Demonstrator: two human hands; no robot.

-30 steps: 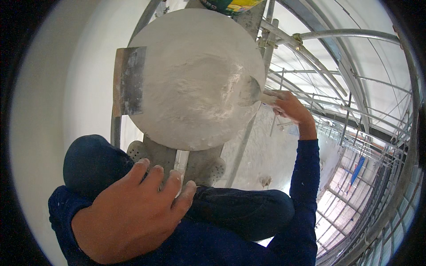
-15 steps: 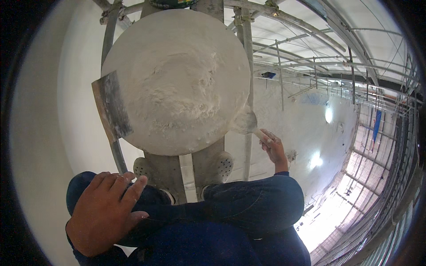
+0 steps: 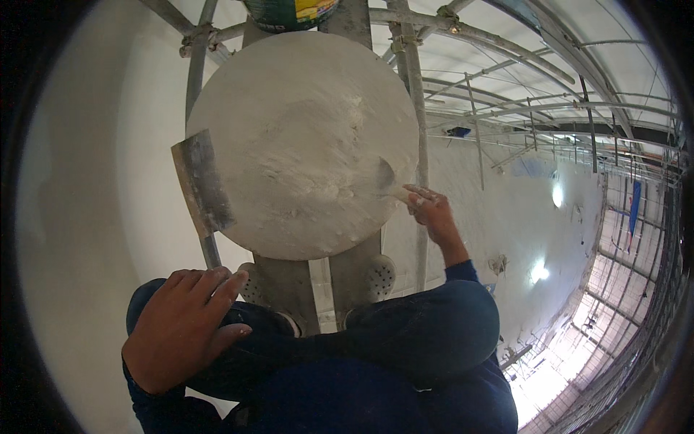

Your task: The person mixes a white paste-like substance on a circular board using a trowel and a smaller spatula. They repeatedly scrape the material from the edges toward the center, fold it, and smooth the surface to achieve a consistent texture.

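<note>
My right hand (image 3: 428,207) grips the handle of a small trowel (image 3: 387,179) whose blade digs into white plaster on a big round mixing board (image 3: 303,145). My left hand (image 3: 182,327) rests flat on my left knee, fingers apart, holding nothing. A wide flat metal trowel (image 3: 202,181) lies on the board's left edge. I crouch on scaffold planks (image 3: 289,293) in dark blue trousers and perforated grey shoes (image 3: 381,275).
A white wall (image 3: 79,217) rises close on the left. Scaffold tubes (image 3: 416,94) run past the board and off to the right. A green and yellow bucket (image 3: 289,11) stands beyond the board. Far below lies a white floor (image 3: 499,210) with bright spots.
My right hand has drawn the small trowel across the plaster toward the board's right edge. The view has tilted and my left hand has shifted on the knee.
</note>
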